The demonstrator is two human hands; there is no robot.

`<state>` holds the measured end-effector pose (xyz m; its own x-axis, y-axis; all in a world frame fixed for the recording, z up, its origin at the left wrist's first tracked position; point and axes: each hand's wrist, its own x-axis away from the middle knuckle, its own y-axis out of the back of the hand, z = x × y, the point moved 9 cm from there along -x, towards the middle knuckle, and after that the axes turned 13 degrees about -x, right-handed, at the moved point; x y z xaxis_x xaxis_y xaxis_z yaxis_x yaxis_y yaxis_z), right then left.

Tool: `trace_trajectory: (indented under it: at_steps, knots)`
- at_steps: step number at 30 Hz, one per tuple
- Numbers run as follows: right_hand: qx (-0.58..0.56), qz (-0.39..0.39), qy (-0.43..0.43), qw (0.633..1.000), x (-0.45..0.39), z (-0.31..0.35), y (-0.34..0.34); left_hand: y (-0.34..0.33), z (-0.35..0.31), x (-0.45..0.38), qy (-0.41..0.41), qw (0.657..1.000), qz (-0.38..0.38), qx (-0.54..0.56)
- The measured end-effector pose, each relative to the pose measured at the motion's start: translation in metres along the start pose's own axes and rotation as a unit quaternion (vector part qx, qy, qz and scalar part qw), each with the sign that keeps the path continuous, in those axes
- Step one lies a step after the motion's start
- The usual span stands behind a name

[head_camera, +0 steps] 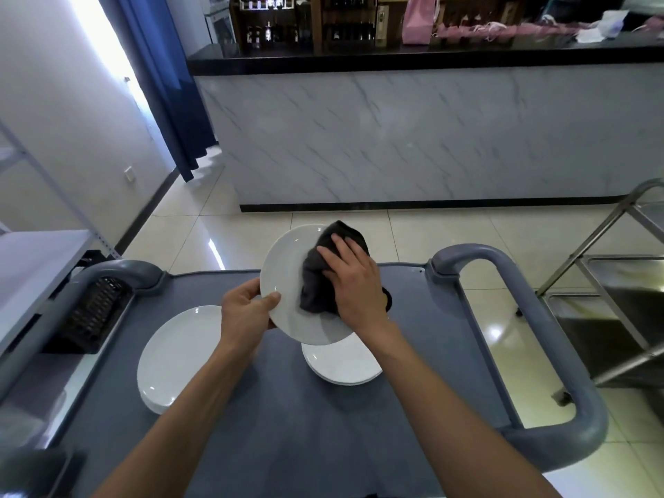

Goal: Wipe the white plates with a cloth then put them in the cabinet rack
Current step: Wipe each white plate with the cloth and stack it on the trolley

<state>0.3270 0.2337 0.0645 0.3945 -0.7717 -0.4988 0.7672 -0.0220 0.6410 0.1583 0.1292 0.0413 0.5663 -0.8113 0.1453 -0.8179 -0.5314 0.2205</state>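
A white plate (287,274) is held tilted above the grey cart top (273,418). My left hand (248,307) grips its left rim, thumb on the face. My right hand (354,282) presses a dark grey cloth (318,282) against the plate's face, fingers spread over the cloth. Below the held plate sits a stack of white plates (345,364) on the cart. Another stack of white plates (172,357) lies on the cart at the left.
The cart has thick grey handles at the right (560,339) and left (107,278). A metal-framed rack (611,282) stands to the right, a grey shelf unit (32,267) to the left. A marble-fronted counter (413,138) is ahead.
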Motion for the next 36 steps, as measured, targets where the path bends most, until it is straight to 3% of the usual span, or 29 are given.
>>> trace_trajectory:
  at_steps: [6,15,24,32,36]
  knots:
    - [-0.018,0.019,0.072,0.997,-0.028,0.034,-0.005,0.001,-0.011,0.000,-0.024,0.999,0.012,-0.029]
    - [-0.018,0.083,0.155,0.984,0.011,0.060,-0.027,0.018,-0.007,0.005,0.022,0.996,-0.063,0.052]
    - [-0.018,0.072,0.143,0.987,0.052,0.056,-0.031,0.022,-0.003,0.008,0.026,0.992,-0.108,0.062]
    - [0.028,0.080,0.109,0.990,0.052,0.016,-0.014,0.024,-0.004,0.006,0.015,0.996,-0.085,0.032]
    - [0.028,0.043,0.057,0.997,0.035,-0.003,-0.002,0.020,-0.007,0.006,-0.006,0.998,-0.064,0.007]
